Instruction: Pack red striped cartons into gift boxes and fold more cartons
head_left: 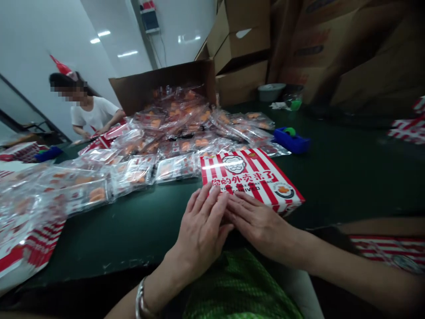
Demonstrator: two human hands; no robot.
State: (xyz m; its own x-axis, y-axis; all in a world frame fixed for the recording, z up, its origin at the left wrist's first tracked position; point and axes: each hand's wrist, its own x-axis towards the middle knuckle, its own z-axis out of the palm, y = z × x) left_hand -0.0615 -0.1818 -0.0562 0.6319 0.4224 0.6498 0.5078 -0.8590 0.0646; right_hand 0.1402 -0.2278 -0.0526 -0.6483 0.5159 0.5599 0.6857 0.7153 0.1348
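Note:
A red-and-white striped box (252, 175) with a cartoon face and printed characters lies closed on the dark green table (348, 173), just in front of me. My left hand (203, 226) rests flat at the box's near edge, fingers stretched out and together. Beside it, my right hand (257, 219) also lies flat, fingers extended toward the left hand and touching the box's near edge. Neither hand holds anything. A bracelet shows on my left wrist.
Several clear plastic packets with orange contents (166, 141) spill from an open cardboard box (159, 84). A blue tape dispenser (292, 139) sits behind the striped box. Flat striped boxes (26, 248) lie left, cardboard cartons (299, 40) stack behind. Another person (89, 110) works at far left.

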